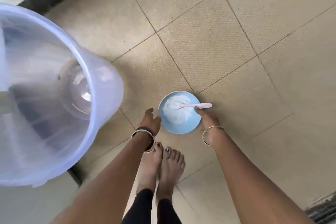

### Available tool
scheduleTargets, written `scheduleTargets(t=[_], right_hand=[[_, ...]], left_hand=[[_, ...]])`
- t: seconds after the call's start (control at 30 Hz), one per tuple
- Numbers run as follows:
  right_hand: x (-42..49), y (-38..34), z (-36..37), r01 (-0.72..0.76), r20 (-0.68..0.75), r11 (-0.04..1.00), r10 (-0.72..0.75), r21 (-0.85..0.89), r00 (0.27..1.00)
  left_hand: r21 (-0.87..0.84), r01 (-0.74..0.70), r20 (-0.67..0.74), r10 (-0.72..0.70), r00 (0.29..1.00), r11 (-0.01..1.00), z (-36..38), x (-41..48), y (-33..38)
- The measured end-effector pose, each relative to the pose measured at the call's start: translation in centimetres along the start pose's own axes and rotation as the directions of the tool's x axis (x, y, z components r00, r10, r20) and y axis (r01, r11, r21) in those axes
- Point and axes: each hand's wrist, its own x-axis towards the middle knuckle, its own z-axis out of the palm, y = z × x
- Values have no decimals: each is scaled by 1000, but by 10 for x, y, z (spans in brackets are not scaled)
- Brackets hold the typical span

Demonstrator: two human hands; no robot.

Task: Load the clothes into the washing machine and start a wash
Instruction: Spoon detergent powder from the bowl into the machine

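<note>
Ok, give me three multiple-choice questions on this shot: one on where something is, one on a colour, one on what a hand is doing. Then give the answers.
1. Where does the blue bowl stand?
A. On a table
B. On the tiled floor, just ahead of the bare feet
C. On a chair

2. What colour is the spoon in the bowl?
A. Green
B. Pink
C. Black

3. What is the left hand doing?
A. Gripping the spoon
B. Lying flat on the floor
C. Open beside the bowl's left rim, holding nothing

Answers:
1 B, the bowl sits on the tiles near the toes.
2 B, its pale pink handle sticks out over the right rim, where the right hand touches it.
3 C, its fingers are spread next to the rim with nothing in them.
</note>
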Motion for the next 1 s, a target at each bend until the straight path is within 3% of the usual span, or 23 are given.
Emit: scheduleTargets(t=[0.07,0.17,0.43,0.7,1.0], right_hand=[[12,6,7,-32,56,995,27,99,998],[25,12,10,-23,73,994,15,110,997],[-2,8,0,14,90,968,-37,250,995],[-126,-23,-38,84,77,963,-107,258,991],[-323,-73,-103,206,134,961,-232,186,963]], left_hand=[[-158,50,48,-43,998,986,8,12,-2],[-306,55,72,-34,997,951,19,20,1],[-312,1,8,2,1000,950,22,6,-7],[-374,-106,-44,97,994,921,-3,-112,17],[-465,-235,-86,221,972,854,-50,-315,68]])
